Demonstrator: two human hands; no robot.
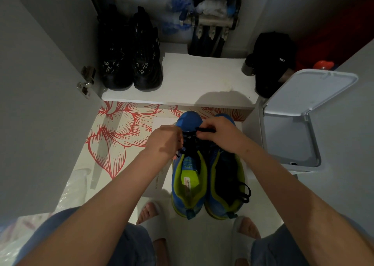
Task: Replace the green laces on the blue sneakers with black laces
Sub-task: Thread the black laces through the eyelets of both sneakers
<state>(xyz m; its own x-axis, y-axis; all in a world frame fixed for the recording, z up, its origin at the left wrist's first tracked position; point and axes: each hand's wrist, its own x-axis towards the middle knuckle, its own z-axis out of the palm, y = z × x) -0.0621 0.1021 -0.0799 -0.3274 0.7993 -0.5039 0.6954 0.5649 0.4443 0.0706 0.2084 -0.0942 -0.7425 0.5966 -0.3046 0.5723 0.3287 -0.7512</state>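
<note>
- You have two blue sneakers with lime-green lining, side by side and touching on the floor, toes pointing away from you: left sneaker [188, 174], right sneaker [224, 176].
- One black lace [190, 144] is threaded across the left sneaker's eyelets. No green lace shows on either shoe.
- Your left hand [166, 140] sits at the left edge of those eyelets, fingers curled in on the black lace. A short lace end sticks out below the hand.
- Your right hand [220, 134] pinches a stretch of the same black lace above the toe end of the lacing, pulled out sideways.
- One second black lace [243, 192] hangs in loops over the right sneaker's outer side near the heel.
- Writing: the left sneaker has a tongue logo and an insole sticker, both too small to read.
- One white sheet [159, 176] lies beside and partly under the left sneaker. Its print is unreadable.
- Two black shoes [131, 63] with white round marks stand on the white shelf [192, 79].
- One black cap [271, 63] with a small white logo, unreadable, is at the shelf's right end.
- One white bin [291, 140], lid up, stands right of the sneakers.
- One red flower-print mat [121, 132] lies left of the sneakers.
- You wear two white slides [155, 225].
</note>
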